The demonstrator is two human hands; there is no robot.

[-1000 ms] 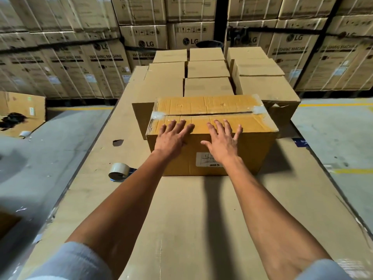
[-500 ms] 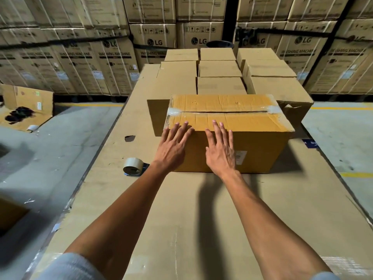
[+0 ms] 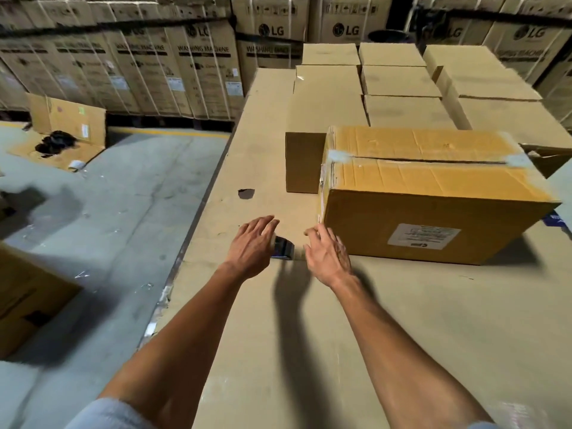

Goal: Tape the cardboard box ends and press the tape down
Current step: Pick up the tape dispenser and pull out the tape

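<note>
A yellow-brown cardboard box (image 3: 433, 184) lies on the cardboard-covered table (image 3: 402, 320), a white label on its near side. Its top seam gapes slightly, with short clear tape patches at the left end (image 3: 339, 156) and the right end (image 3: 515, 159). My left hand (image 3: 252, 243) hovers with fingers spread over the tape roll (image 3: 283, 248), of which only a dark blue part shows between my hands. My right hand (image 3: 328, 255) is beside the box's near left corner, fingers loosely apart and holding nothing.
Plain closed boxes (image 3: 399, 82) are stacked behind the yellow box, and a smaller one (image 3: 305, 162) stands at its left rear. The table covering has a hole (image 3: 246, 193). The table's left edge drops to concrete floor (image 3: 108, 212). An open box (image 3: 68, 125) lies there.
Both hands have left the box's top and near side and moved left and down to the tape roll. The view has swung left, so the box now sits to the right.
</note>
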